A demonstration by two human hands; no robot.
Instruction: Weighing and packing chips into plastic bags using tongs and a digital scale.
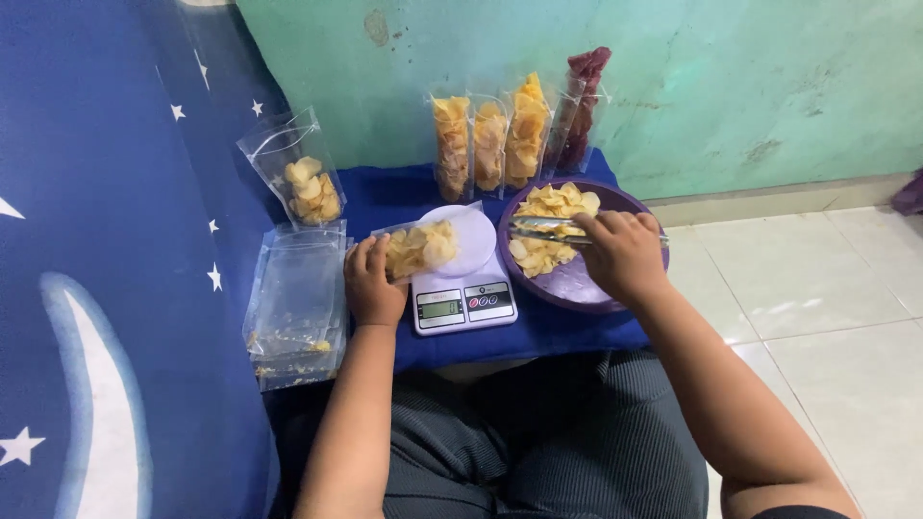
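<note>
From the head camera, the left hand grips a clear plastic pouch partly filled with pale yellow chips, its fingers clamped on the pouch's near edge. The pouch lies across the white round platform of a small digital kitchen scale, which sits on a tabletop covered with a blue cloth.

The right hand reaches over a purple round basin just right of the scale, its fingers closed around a pair of metal tongs. The tongs point left, their tips lying among the chips heaped in the far half of the basin; the near half of the basin is bare.

Behind the scale, against the green wall, stand three upright filled pouches of yellow chips and, beside them to the right, a pouch of dark red chips. To the left, another partly filled pouch leans on a blue star-patterned fabric, and below it lies a stack of empty clear pouches, close to the left hand. The person's lap in dark striped cloth fills the lower middle.
</note>
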